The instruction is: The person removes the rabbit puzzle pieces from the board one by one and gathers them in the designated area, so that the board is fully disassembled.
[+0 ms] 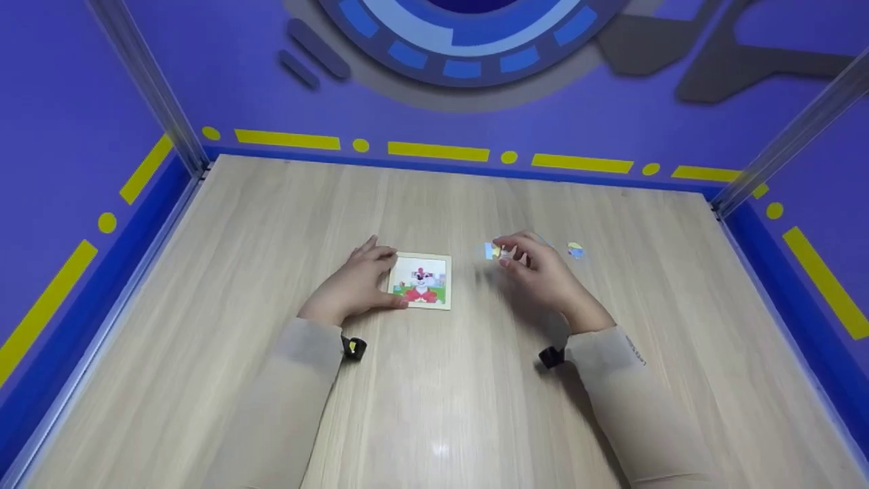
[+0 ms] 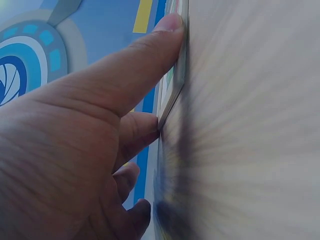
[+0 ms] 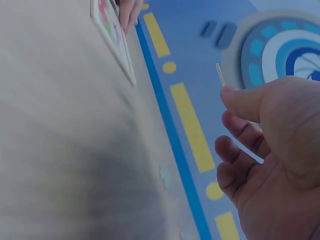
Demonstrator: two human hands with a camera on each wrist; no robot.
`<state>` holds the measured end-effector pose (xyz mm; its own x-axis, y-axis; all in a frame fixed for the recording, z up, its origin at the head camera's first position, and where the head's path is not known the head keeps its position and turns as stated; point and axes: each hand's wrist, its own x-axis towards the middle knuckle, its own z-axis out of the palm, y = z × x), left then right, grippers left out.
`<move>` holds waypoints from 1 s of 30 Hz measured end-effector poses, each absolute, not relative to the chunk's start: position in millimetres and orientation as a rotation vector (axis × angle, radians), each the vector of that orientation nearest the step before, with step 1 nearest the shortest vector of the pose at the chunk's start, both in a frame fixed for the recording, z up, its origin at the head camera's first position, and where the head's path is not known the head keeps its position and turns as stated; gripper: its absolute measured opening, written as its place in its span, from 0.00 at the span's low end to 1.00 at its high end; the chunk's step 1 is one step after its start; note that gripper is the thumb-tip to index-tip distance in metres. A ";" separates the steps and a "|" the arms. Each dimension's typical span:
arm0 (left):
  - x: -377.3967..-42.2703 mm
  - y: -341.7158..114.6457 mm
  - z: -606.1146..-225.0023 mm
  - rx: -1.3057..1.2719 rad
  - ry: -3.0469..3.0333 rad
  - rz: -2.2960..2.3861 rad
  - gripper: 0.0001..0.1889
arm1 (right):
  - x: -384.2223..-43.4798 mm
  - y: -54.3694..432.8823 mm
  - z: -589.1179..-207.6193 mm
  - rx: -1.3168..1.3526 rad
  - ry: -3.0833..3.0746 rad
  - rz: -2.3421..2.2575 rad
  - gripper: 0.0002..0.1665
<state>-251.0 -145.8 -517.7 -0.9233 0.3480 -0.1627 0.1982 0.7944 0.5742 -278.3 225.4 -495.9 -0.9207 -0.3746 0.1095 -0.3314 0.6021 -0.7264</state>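
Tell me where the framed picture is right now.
In the head view, the framed picture lies on the wooden table near mid-image, touched by the left hand at its left side.

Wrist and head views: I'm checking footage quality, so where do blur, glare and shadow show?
Head view: a small glare on the near tabletop, a soft shadow beside the right hand; left wrist view: the tabletop smears into streaks, with a dark shadow; right wrist view: the tabletop is blurred too, under a broad shadow.

Pale wood-grain tabletop [image 1: 434,380] — blue-purple walls [image 1: 204,68], yellow dashes [image 1: 438,151] and dots [image 1: 360,145], metal corner posts [image 1: 144,75].
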 end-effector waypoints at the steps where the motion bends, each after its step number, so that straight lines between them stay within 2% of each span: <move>1: -250.6 -146.2 -517.8 0.419 2.727 0.829 0.57 | -279.9 227.5 -498.3 -0.597 2.767 -1.229 0.20; 11: -248.4 -146.1 -517.2 0.423 2.723 0.843 0.57 | -291.4 242.8 -518.3 -0.581 2.755 -1.086 0.21; 30: -250.0 -147.6 -517.5 0.455 2.728 0.832 0.57 | -295.6 248.7 -523.0 -0.640 2.735 -0.929 0.20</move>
<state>-250.0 -147.6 -517.5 -0.9191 0.3653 -0.1477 0.2207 0.7878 0.5750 -295.6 248.7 -523.0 -0.8906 -0.4536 -0.0330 -0.3396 0.7116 -0.6151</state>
